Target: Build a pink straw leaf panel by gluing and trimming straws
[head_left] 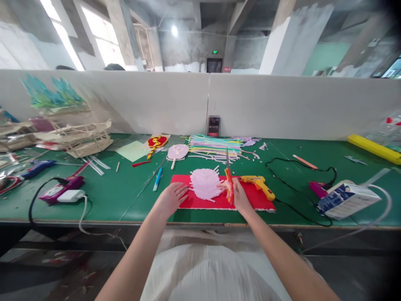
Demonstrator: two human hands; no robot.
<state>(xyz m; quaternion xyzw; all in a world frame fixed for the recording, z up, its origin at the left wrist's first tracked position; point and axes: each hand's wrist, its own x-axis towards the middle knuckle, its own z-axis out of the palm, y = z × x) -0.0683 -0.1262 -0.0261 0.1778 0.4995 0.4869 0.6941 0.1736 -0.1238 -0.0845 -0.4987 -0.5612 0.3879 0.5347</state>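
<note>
Left hand (pixel 171 198) spread, seemingly empty, at the board's (pixel 255 202) left edge; right hand (pixel 240 196) grips scissors (pixel 230 184) — disc (pixel 205 184) looks laid, ends (pixel 216 168) untrimmed.

We see a green table (pixel 109 196) with a red board (pixel 257 202) lying flat at its front edge. Behind the board we find a heap of coloured strips (pixel 216 144), with a lilac disc (pixel 177 151) just left of it. Farther left we spot pale paper (pixel 133 151); toward our right, a carton (pixel 347 200) and a yellow bar (pixel 376 149).
</note>
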